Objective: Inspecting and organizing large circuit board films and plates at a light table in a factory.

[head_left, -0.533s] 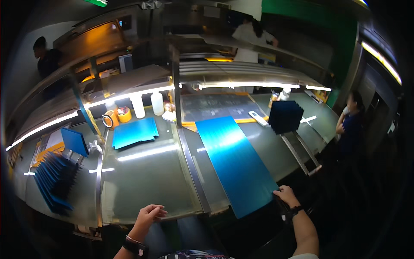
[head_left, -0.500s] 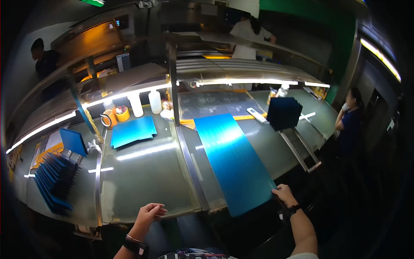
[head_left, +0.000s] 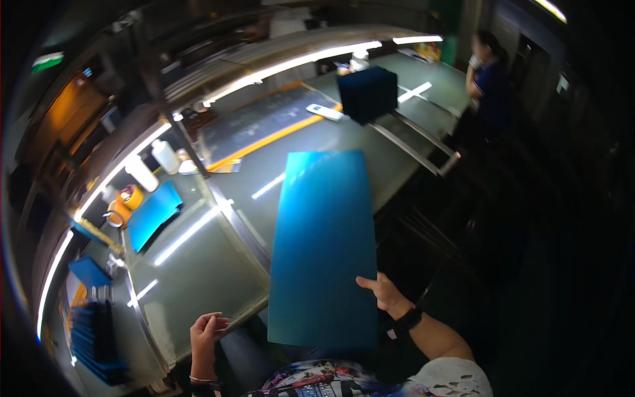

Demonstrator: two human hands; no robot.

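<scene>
Blue sheet [head_left: 323,248] hides right hand [head_left: 382,292] fingers (mostly).

Factory workshop: long steel workbench [head_left: 198,264], strip lights, stacked blue sheets [head_left: 96,337].

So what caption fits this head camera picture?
Right hand lifts a long blue rectangular sheet off the grey worktable; left hand rests open at its edge.

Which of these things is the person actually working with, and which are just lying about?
In use: long blue sheet, gripped by the right hand; left hand empty at the table edge.

Lying about: smaller blue sheet, white bottles, tape rolls, dark blue stack.
</scene>
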